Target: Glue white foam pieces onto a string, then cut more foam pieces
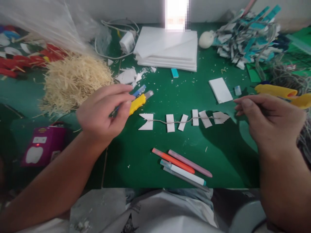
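A row of white foam pieces (170, 123) lies mid-table, joined by a thin grey cord (159, 121). The left piece (148, 121) is notched like a fish tail, and the right piece (220, 117) comes to a point. My left hand (104, 111) hovers by the yellow utility knife (138, 104) and a blue-capped pen (139, 90), fingers loosely bent and apart, holding nothing visible. Past the pointed piece, my right hand (272, 119) has thumb and fingertips drawn together; anything between them is too small to make out. A white foam rectangle (220, 90) lies near its fingertips.
Four-sided white sheets (167, 48) are stacked at the back. Wood shavings (75, 81) and a purple box (43, 145) sit left. Several markers (182, 161) lie in front. A yellow glue gun (275, 90) and a pile of strung foam strips (247, 38) stand right.
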The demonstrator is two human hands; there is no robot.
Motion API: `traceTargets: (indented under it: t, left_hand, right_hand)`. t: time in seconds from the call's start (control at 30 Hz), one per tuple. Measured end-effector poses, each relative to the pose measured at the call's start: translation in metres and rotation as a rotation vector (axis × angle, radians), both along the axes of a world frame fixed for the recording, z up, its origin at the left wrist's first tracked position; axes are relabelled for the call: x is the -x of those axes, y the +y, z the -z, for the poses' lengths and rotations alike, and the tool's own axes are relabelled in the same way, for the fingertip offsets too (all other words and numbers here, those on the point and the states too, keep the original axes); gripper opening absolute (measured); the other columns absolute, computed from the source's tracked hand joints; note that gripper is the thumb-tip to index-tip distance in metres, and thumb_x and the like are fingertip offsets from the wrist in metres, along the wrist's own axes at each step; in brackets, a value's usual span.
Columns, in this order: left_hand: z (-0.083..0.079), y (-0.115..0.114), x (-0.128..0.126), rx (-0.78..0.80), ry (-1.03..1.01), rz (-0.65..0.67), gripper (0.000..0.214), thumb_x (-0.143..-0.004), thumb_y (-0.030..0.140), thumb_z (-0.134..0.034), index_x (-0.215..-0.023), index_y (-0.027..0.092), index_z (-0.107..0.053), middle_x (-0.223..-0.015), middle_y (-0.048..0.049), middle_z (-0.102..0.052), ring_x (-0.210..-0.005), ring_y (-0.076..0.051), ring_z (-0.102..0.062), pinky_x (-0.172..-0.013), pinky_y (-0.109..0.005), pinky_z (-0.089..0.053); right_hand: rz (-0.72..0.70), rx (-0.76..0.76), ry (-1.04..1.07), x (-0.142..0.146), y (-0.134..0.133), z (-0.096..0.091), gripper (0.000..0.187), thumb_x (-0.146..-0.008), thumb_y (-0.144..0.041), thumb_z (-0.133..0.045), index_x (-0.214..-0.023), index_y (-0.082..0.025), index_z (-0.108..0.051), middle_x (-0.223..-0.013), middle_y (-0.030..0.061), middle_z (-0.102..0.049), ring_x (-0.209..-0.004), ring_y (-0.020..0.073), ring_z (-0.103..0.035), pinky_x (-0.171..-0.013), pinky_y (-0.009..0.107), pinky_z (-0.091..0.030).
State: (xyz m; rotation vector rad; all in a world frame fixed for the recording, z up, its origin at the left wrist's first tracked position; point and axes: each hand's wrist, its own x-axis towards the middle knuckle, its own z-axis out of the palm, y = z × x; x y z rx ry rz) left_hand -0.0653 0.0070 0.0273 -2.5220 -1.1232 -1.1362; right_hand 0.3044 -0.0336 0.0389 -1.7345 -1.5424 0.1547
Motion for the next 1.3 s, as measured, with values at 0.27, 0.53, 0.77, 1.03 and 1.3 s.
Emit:
traceTargets:
  t: [0.27, 0.53, 0.77, 1.03, 1.3]
  left_hand:
    - [0.005, 0.000, -0.003, 0.063, -0.018, 0.109, 0.020, -0.099, 0.010, -0.060, -0.110, 0.022, -0.072, -0.120, -0.0061, -0.082, -0.106, -0.021, -0.080, -0.093, -0.035, -0.068]
    - [0.006, -0.004, 0.000, 0.085, -0.014, 0.149, 0.021, -0.099, 0.012, -0.061, -0.112, 0.025, -0.073, -0.123, -0.0055, -0.081, -0.108, -0.021, -0.080, -0.096, -0.034, -0.065]
    - [0.006, -0.006, -0.004, 0.054, -0.005, 0.176, 0.017, -0.101, 0.015, -0.060, -0.110, 0.024, -0.071, -0.120, -0.0065, -0.082, -0.105, -0.019, -0.081, -0.092, -0.032, -0.066]
    - [0.010, -0.005, -0.010, 0.017, 0.014, 0.190, 0.013, -0.101, 0.016, -0.061, -0.110, 0.021, -0.070, -0.114, -0.0088, -0.083, -0.102, -0.021, -0.082, -0.088, -0.033, -0.066]
    - [-0.001, 0.004, -0.032, 0.202, -0.021, 0.194, 0.016, -0.105, 0.023, -0.058, -0.113, 0.024, -0.071, -0.107, -0.0026, -0.083, -0.086, -0.015, -0.079, -0.086, -0.031, -0.064]
  right_hand:
    - [-0.279, 0.048, -0.224, -0.001, -0.001, 0.002, 0.021, -0.086, -0.035, -0.069, -0.097, -0.025, -0.084, -0.068, -0.0001, -0.077, -0.052, 0.0145, -0.065, -0.048, 0.027, -0.047]
    - [-0.121, -0.228, -0.453, 0.007, -0.012, -0.016, 0.018, -0.098, -0.022, -0.062, -0.103, -0.028, -0.078, -0.082, 0.0015, -0.082, -0.069, 0.0206, -0.077, -0.072, 0.036, -0.063]
    - [-0.336, -0.128, -0.720, 0.014, -0.070, -0.021, 0.012, -0.103, -0.024, -0.060, -0.112, -0.024, -0.069, -0.100, 0.0084, -0.082, -0.083, 0.0247, -0.081, -0.070, 0.037, -0.066]
    - [0.052, -0.144, -0.589, -0.030, -0.100, 0.008, 0.007, -0.096, -0.027, -0.068, -0.095, -0.032, -0.073, -0.094, 0.0037, -0.082, -0.081, 0.0278, -0.080, -0.078, 0.044, -0.066]
    - [0.509, 0.360, -0.483, -0.082, -0.093, 0.010, 0.077, -0.077, -0.061, -0.055, -0.139, -0.017, -0.068, -0.137, 0.0260, -0.072, -0.136, 0.0481, -0.064, -0.110, 0.069, -0.054]
